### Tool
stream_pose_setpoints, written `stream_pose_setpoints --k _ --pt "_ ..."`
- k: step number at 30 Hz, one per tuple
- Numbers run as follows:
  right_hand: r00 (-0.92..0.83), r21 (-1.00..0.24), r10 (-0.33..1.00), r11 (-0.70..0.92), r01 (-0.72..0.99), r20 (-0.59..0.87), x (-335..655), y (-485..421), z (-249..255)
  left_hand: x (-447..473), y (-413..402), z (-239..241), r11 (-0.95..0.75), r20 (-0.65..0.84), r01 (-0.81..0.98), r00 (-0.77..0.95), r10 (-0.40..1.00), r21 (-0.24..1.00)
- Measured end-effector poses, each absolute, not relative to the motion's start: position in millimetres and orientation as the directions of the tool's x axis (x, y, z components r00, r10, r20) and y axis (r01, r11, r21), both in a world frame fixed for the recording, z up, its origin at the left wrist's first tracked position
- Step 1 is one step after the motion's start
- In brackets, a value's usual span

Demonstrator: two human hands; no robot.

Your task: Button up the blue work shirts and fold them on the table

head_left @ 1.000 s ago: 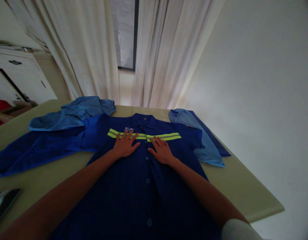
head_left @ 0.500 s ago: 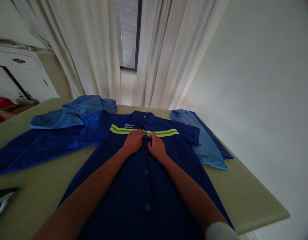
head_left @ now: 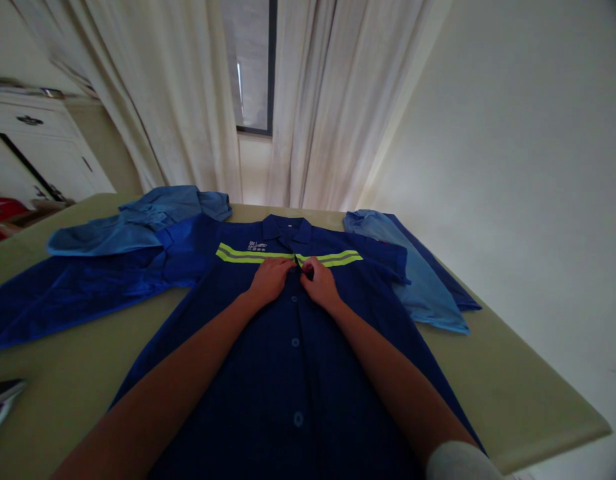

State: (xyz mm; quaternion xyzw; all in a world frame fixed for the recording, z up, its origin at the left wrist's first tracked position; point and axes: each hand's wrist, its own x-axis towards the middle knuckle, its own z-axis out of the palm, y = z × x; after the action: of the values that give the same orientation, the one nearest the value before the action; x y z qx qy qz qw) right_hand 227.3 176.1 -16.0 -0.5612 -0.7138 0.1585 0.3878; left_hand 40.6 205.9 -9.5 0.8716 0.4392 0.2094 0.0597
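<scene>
A dark blue short-sleeved work shirt [head_left: 258, 373] lies face up on the table, collar pointing away from me. Across its chest runs a yellow-green reflective band, with white lettering above it on the left. Several buttons go down the front placket. My left hand [head_left: 271, 280] rests on the chest at the placket, its fingertips closed on the cloth edge. Just opposite, my right hand [head_left: 319, 281] pinches the other placket edge between thumb and forefinger. A small dark gap shows between the two edges. The button there is mostly hidden by my fingers.
Light blue garments [head_left: 158, 217] lie crumpled at the back left over a brighter blue one [head_left: 88, 293]. On the right sits a light blue garment [head_left: 428, 293] on a dark blue one. A dark flat object [head_left: 3, 393] is at the left table edge. A wall rises on the right.
My right hand has lifted its placket edge slightly, and its fingers are more curled. My left hand stays on the chest. The view has shifted a little.
</scene>
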Motion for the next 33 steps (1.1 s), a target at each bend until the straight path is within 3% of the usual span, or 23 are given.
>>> stream_pose_setpoints --k 4,10,13,20,33 --pt "0.008 -0.836 0.927 0.333 0.435 0.374 236 185 -20 48 195 -4 -0.553 0.265 0.767 0.488 0.832 0.325" --pt "0.08 -0.912 0.926 0.343 0.224 0.368 239 190 -22 66 179 -1 -0.504 0.309 0.737 0.401 0.863 0.451" --pt "0.077 -0.918 0.929 0.34 0.206 0.361 240 189 -23 69 181 -2 -0.531 0.309 0.651 0.433 0.847 0.542" --pt "0.079 -0.91 0.926 0.342 0.234 0.368 240 189 -24 65 188 0 -0.499 0.231 0.627 0.461 0.857 0.598" --pt "0.096 -0.915 0.928 0.333 0.227 0.361 241 187 -21 61 194 1 -0.533 0.203 0.637 0.518 0.831 0.558"
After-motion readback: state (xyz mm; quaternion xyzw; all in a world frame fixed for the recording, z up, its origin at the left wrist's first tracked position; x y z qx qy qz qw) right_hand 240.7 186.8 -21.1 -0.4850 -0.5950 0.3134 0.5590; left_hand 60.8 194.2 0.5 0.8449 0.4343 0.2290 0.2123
